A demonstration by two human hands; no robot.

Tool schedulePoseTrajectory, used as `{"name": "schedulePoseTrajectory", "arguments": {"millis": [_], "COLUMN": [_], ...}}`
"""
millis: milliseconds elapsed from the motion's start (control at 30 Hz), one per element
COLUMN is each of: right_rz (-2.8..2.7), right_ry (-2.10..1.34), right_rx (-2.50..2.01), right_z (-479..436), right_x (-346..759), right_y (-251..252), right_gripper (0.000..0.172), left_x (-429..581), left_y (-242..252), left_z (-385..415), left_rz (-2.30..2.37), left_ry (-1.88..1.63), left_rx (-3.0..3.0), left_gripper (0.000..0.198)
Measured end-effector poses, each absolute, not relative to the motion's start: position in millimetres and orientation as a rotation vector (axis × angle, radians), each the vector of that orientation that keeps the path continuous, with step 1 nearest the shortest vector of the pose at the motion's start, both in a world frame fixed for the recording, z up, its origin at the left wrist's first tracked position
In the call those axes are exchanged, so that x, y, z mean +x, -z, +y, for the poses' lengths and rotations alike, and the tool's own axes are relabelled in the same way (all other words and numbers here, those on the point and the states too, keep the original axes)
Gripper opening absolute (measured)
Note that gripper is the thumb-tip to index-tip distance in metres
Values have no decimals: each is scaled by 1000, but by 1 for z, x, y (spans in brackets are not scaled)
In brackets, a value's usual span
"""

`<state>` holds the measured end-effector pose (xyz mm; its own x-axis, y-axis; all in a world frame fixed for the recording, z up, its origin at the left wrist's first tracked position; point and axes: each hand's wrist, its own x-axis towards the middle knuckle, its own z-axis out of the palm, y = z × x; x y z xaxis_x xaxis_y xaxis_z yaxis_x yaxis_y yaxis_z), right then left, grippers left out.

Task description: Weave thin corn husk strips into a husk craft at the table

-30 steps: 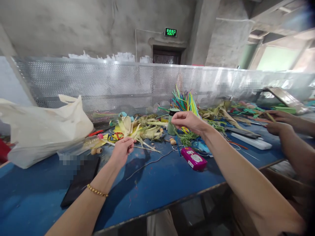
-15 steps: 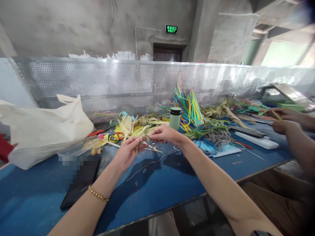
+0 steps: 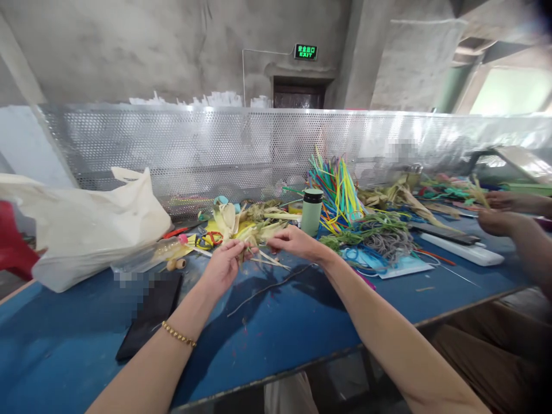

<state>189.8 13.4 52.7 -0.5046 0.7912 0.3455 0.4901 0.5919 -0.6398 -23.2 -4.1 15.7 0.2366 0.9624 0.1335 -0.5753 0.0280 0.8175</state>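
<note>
My left hand (image 3: 225, 264), with a gold bead bracelet (image 3: 179, 336) on its wrist, pinches a small bunch of corn husk strips (image 3: 247, 252) above the blue table (image 3: 241, 356). My right hand (image 3: 296, 243) hangs just to the right of the bunch, its thumb and fingers pressed together. What lies in that pinch is too small to tell. Behind my left hand are pale corn husks (image 3: 227, 219) on yellow material. A green bottle (image 3: 311, 215) with a black lid stands behind my right hand. Below both hands a thin cord (image 3: 269, 289) lies on the table.
A white bag (image 3: 99, 230) and a black flat case (image 3: 150, 316) are on the left. To the right lie colourful strips (image 3: 338, 195), grey cords (image 3: 386, 238), a blue face mask (image 3: 401, 265) and a white box (image 3: 463, 249). Another person's hands (image 3: 502, 215) work at far right.
My right hand has drawn slightly away to the right from the bunch, widening the gap. My left hand keeps its pinch. The view has shifted a little to the left.
</note>
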Motion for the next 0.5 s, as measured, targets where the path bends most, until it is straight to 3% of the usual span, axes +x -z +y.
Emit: {"name": "schedulePoseTrajectory", "arguments": {"millis": [200, 500], "right_rz": [-2059, -1938], "right_ry": [-637, -217], "right_rx": [-1141, -1274], "right_z": [14, 23], "right_x": [200, 199], "right_y": [-53, -49], "right_gripper": [19, 20], "left_x": [-27, -28], "left_y": [-17, -15], "left_z": [0, 2], "left_rz": [587, 616], "left_ry": [-1296, -1349], "left_rx": [834, 837], "left_gripper": [8, 7]}}
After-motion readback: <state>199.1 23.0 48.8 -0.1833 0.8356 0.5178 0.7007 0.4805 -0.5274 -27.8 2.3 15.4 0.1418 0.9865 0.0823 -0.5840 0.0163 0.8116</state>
